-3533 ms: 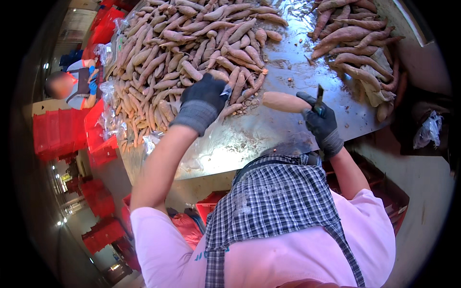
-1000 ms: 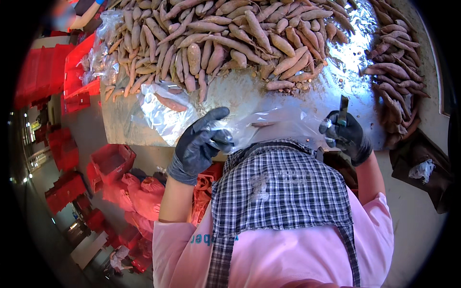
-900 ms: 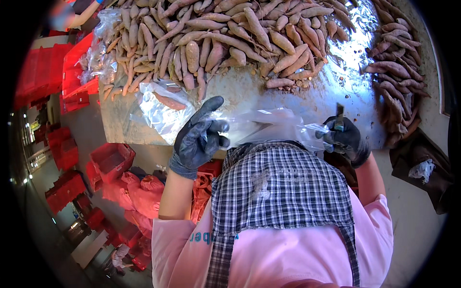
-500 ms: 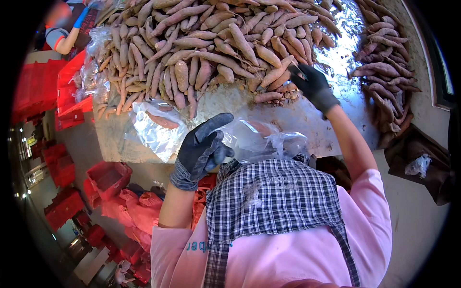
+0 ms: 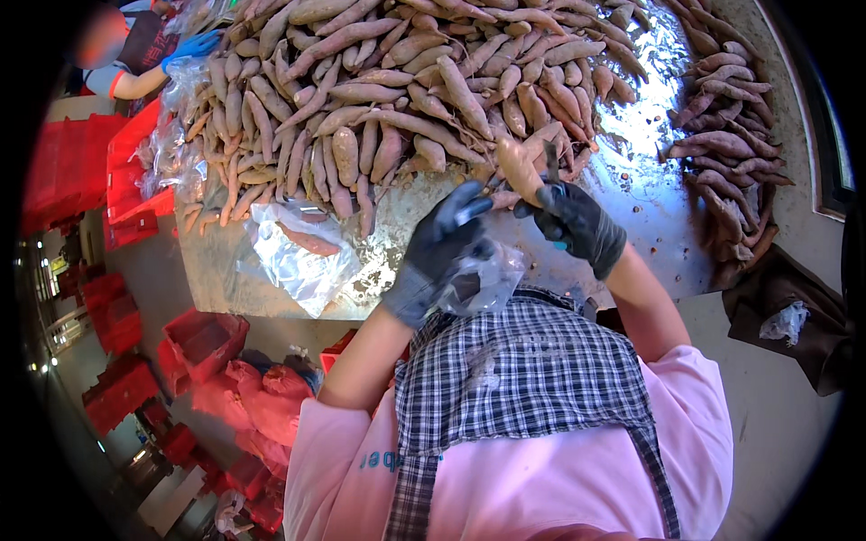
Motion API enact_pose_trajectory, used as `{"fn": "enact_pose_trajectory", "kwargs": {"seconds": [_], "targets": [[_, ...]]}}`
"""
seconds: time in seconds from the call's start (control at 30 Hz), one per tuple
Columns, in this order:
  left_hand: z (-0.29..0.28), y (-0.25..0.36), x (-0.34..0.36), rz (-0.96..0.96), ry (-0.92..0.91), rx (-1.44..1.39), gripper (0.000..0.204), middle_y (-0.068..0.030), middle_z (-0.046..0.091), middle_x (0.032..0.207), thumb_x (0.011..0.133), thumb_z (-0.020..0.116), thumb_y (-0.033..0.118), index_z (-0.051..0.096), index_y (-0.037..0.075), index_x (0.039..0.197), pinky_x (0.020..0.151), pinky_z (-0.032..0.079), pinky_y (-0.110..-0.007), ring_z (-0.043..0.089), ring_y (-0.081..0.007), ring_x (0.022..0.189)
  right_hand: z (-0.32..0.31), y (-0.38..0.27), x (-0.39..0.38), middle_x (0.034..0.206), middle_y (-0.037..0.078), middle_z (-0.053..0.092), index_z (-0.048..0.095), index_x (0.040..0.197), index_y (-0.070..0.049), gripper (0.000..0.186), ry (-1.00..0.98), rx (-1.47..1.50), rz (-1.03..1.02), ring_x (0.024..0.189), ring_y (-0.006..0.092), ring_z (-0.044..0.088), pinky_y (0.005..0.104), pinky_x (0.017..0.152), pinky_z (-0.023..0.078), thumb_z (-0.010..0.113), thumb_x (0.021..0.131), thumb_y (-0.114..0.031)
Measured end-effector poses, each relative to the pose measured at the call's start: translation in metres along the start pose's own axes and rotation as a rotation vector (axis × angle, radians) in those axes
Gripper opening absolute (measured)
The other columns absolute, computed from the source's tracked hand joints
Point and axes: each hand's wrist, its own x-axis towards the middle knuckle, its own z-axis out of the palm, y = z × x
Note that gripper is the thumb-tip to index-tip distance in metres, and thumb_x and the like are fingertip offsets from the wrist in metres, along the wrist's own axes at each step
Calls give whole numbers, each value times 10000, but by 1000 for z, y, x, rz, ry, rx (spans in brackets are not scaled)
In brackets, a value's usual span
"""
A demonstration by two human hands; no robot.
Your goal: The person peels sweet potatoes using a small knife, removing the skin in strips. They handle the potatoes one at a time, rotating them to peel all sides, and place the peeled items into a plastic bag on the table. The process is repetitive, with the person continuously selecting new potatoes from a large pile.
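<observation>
My right hand (image 5: 582, 225), in a dark glove, is closed round a sweet potato (image 5: 520, 169) and holds it up over the table's near part. A dark narrow piece, perhaps a tool's blade, sticks up beside the fingers, and a bit of teal shows under them; its kind is unclear. My left hand (image 5: 442, 252), gloved too, has its fingers apart and slightly bent, just left of the sweet potato. Against its palm side lies a clear plastic bag (image 5: 496, 275) at the table's near edge. Another clear bag (image 5: 302, 261) with a sweet potato in it lies to the left.
A big heap of sweet potatoes (image 5: 397, 99) covers the far side of the metal table (image 5: 631, 261). More are piled at the right (image 5: 722, 153). Red crates (image 5: 203, 338) stand at the left. A co-worker's blue-gloved hand (image 5: 191, 47) is at the far left.
My right hand has come back from the heap with a sweet potato in it. My left hand has moved right and forward, toward it. The co-worker's hand has lowered.
</observation>
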Motion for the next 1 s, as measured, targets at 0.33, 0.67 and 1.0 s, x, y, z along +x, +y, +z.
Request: {"fn": "enact_pose_trajectory", "kwargs": {"seconds": [0.33,0.67,1.0], "targets": [[6,-23,14,23,-235,321,409,-100,594,1050,887,545,148,411,3,1245,751,483,-260,588,-146,871,31,-13,-38,973,120,619,576,1121,-66,283,463,-1107,-725,819,272,630,327,713,510,571,838,-81],[20,-15,-4,-147,-301,544,443,-83,579,1053,873,572,155,393,36,1261,738,485,-250,567,-138,903,67,-20,-41,743,108,571,592,860,-73,180,526,-1198,-855,647,310,590,359,580,478,687,747,-176],[11,-19,-11,116,-320,682,436,-90,581,1057,869,573,95,389,4,1253,843,463,-280,574,-158,933,54,-15,-65,1031,99,602,590,1068,-136,316,455,-1318,-693,851,286,625,353,685,518,630,758,-84]]}}
